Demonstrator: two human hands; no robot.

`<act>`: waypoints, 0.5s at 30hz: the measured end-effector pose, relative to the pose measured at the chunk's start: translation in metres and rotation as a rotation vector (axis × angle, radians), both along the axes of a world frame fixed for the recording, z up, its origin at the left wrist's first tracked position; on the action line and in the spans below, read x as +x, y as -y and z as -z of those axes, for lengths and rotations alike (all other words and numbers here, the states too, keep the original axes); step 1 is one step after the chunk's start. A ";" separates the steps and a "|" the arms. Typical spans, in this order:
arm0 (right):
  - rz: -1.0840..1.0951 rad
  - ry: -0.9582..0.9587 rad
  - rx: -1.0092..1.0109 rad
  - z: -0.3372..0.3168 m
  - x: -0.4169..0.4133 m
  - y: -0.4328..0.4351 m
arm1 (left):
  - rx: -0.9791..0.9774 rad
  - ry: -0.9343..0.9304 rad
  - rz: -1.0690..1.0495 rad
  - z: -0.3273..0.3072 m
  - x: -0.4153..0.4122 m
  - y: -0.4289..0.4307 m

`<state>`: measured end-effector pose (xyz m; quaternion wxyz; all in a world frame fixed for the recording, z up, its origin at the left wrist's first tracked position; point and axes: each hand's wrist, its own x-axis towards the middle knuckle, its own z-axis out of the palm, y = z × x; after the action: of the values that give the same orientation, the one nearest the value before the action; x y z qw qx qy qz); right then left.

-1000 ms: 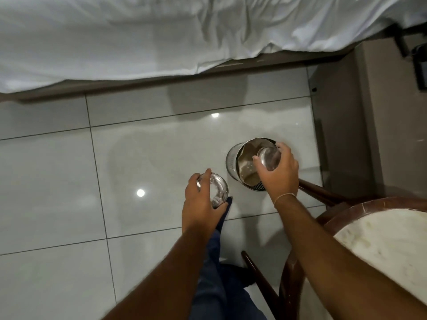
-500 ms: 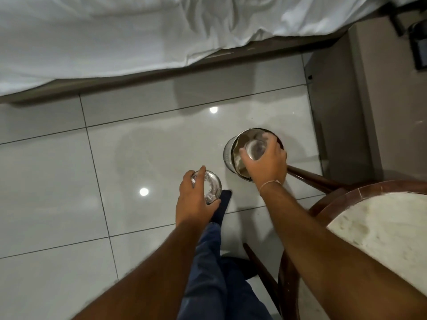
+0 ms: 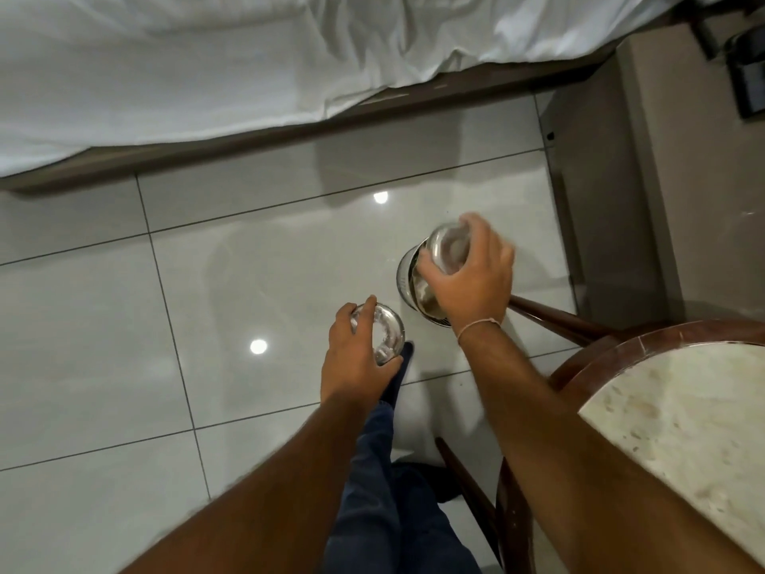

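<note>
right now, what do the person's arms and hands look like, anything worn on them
The left forearm and right forearm are bare, with no sleeves or gloves in view. A thin pale thread is tied round the wrist of the right hand. The left hand wears nothing. No ring or watch shows.

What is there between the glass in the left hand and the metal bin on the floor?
Only bare glossy floor tile shows between that glass and the bin. This is seen in the head view.
</note>
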<state>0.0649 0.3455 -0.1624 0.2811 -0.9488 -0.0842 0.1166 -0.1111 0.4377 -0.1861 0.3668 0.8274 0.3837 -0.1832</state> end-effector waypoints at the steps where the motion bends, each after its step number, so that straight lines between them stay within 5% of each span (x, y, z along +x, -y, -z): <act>1: 0.004 -0.101 -0.064 0.011 -0.002 0.005 | -0.001 0.003 0.003 0.000 0.000 -0.001; 3: 0.067 -0.117 -0.078 0.021 0.001 0.011 | -0.004 0.000 0.011 0.002 -0.001 0.000; 7: 0.070 0.159 0.040 0.020 0.023 -0.002 | -0.016 -0.023 0.005 0.007 -0.002 -0.003; 11: 0.133 -0.298 -0.053 0.029 0.002 0.010 | -0.006 -0.029 0.040 0.010 -0.004 -0.004; 15: 0.077 0.111 0.079 0.022 0.009 0.001 | 0.016 0.001 0.047 0.014 -0.002 -0.005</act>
<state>0.0738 0.3447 -0.1840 0.3174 -0.9446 -0.0677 0.0497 -0.1130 0.4428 -0.2002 0.3558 0.8392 0.3655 -0.1883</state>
